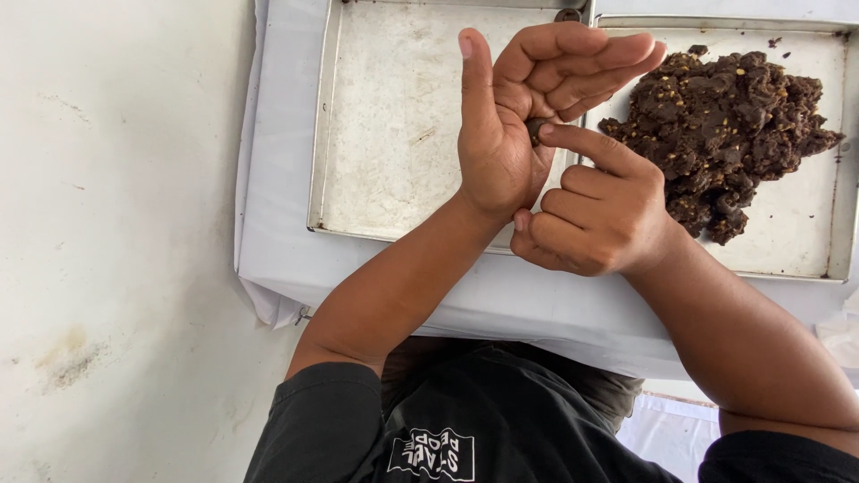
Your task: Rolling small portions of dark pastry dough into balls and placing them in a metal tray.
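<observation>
Fingers of your left hand point(514, 116) are curling half shut over the palm, making a cup so the small dark lump of dough point(535, 130) is staying put; that grip is narrow, cradling rather than squeezing. Your right hand point(591, 210) is mostly fisted, its forefinger extended and pressing on the lump. Both hands are hovering over the bare metal tray point(376, 143), while the dark dough heap point(725, 125) is sitting in the second tray point(805, 241) to the right, on the white-covered desk point(277, 241).

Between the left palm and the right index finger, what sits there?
In the head view, a small dark dough piece sits pressed between the left hand and the right hand index fingertip.
</observation>
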